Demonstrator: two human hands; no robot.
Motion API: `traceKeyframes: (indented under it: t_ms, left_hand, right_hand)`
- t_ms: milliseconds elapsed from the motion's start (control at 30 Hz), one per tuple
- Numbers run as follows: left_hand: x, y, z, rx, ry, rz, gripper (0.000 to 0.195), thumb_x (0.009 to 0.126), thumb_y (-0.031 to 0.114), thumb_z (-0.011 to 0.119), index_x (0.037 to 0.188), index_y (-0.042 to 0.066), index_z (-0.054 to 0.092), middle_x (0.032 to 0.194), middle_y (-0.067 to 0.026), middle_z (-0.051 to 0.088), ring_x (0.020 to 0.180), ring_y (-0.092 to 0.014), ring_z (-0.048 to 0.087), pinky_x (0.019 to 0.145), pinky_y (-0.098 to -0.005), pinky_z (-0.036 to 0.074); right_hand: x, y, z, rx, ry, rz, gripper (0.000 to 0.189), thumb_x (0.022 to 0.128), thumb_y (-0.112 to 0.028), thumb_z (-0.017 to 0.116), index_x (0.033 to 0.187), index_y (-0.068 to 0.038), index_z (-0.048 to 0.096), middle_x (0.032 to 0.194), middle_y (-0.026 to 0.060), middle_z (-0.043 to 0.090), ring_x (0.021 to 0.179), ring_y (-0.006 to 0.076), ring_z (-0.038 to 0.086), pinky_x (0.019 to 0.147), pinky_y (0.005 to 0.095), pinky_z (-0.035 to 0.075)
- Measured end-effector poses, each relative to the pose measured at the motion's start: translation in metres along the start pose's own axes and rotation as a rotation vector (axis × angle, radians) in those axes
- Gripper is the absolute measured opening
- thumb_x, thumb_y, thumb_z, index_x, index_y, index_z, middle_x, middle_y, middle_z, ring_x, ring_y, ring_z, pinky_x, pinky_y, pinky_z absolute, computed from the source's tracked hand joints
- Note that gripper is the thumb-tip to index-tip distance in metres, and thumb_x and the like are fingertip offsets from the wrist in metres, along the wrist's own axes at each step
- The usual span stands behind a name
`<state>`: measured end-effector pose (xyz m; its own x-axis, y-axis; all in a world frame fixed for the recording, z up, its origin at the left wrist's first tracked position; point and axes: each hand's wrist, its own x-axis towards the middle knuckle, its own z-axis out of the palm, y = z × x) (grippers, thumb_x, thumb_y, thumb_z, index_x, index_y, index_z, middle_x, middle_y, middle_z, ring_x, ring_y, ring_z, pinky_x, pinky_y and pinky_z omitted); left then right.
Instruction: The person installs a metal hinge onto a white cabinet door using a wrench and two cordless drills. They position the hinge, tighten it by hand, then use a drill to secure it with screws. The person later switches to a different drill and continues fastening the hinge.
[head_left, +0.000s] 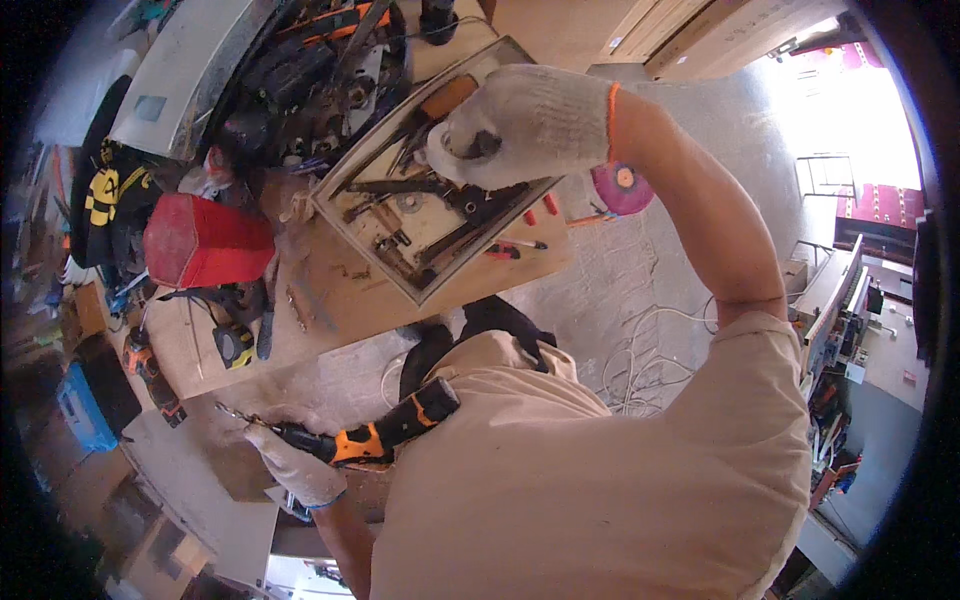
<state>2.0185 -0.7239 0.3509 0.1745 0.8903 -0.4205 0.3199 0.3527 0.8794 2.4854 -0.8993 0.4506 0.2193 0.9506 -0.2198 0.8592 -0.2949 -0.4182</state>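
Note:
My left hand, in a white knit glove, grips a black and orange cordless drill near its front; a metal bit points left and the battery end rests near the shirt. My right hand, in a whitish glove with an orange cuff, is over a shallow wooden tray of tools. Its fingers are curled; whether they hold anything is hidden. Inside the tray lie a brown wooden handle, a dark metal tool, a round washer and several worn metal parts.
The wooden workbench bears a red box-like object, a tape measure and red-handled tools. A second cordless drill lies at left. Dark tools fill a container behind. Loose white cable lies on the floor.

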Motion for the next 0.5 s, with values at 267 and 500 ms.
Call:
traceKeyframes:
  t_ms: [267, 500]
  left_hand:
    - [-0.01, 0.007, 0.007, -0.141, -0.097, -0.064, 0.069, 0.12, 0.067, 0.038, 0.138, 0.004, 0.062, 0.11, -0.0054, 0.063, 0.09, -0.018, 0.061, 0.079, -0.0314, 0.057]
    - [-0.016, 0.01, 0.032, 0.061, 0.231, 0.022, 0.067, 0.121, 0.064, 0.036, 0.127, 0.003, 0.062, 0.104, -0.0073, 0.066, 0.088, -0.019, 0.065, 0.079, -0.0324, 0.06]
  right_hand:
    - [0.014, 0.008, 0.047, -0.251, 0.096, -0.119, 0.032, 0.089, -0.033, 0.085, 0.107, -0.013, 0.067, 0.096, 0.0088, 0.073, 0.093, 0.0341, 0.076, 0.083, 0.0468, 0.062]
    - [0.01, -0.003, 0.053, -0.423, 0.108, -0.258, 0.044, 0.085, -0.029, 0.088, 0.122, -0.016, 0.068, 0.108, 0.0075, 0.07, 0.104, 0.0269, 0.075, 0.083, 0.0419, 0.064]
